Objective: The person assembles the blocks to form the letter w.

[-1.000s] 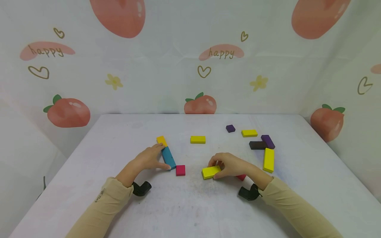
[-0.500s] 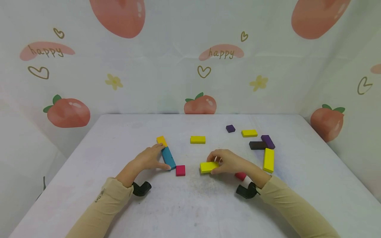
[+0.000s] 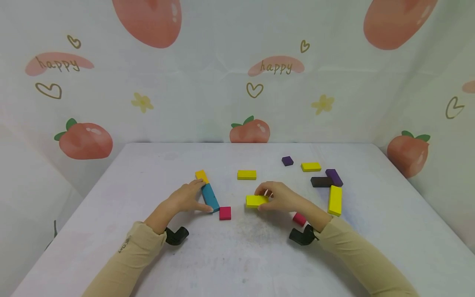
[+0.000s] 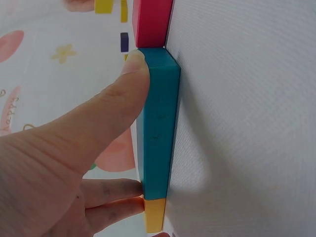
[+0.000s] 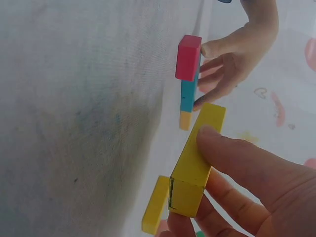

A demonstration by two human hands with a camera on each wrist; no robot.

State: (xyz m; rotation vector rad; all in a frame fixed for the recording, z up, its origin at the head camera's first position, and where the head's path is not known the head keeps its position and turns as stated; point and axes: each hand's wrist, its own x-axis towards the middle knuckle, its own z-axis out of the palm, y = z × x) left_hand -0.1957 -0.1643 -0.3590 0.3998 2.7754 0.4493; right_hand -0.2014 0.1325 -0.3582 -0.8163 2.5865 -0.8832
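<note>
In the head view my right hand pinches a yellow block between thumb and fingers. The right wrist view shows this yellow block tilted, thumb on one face and fingertips behind. My left hand touches a blue block with thumb and fingers spread. In the left wrist view its thumb lies at one end of the blue block, its fingertips near the joint with an orange block. That orange block continues the line at the far end; a red block meets the near end.
A yellow block lies beyond the right hand. Another red block is by the right wrist. At the right are a dark block, a purple block and a yellow block. Farther back lie a small purple block and a yellow block.
My right hand has moved left and away from me with the yellow block, uncovering more of the red block by the wrist. The left hand has stayed in place.
</note>
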